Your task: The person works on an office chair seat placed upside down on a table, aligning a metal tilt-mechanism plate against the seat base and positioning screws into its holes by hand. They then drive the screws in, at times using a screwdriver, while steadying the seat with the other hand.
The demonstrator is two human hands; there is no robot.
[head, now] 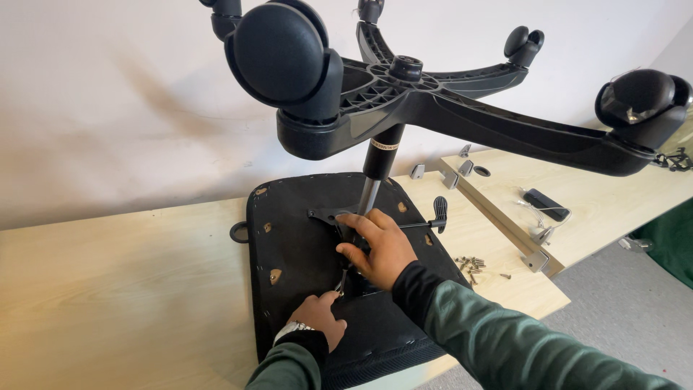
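An office chair seat [296, 238] lies upside down on a light wooden table [108, 274]. Its gas cylinder [379, 162] stands upright from the black mechanism plate [325, 215] and carries the five-arm wheeled base [433, 101] overhead. My right hand [375, 247] presses on the mechanism plate at the foot of the cylinder. Nearer me, my left hand [317, 316] grips a small metal tool [342, 282] whose tip reaches the plate. A black lever with a paddle handle [438, 211] sticks out to the right of the plate.
Several loose screws [473, 264] lie on the table right of the seat. A second wooden board [577, 195] with metal brackets, a black flat part [546, 204] and a plastic bag lies further right. A white wall stands behind; grey floor at lower right.
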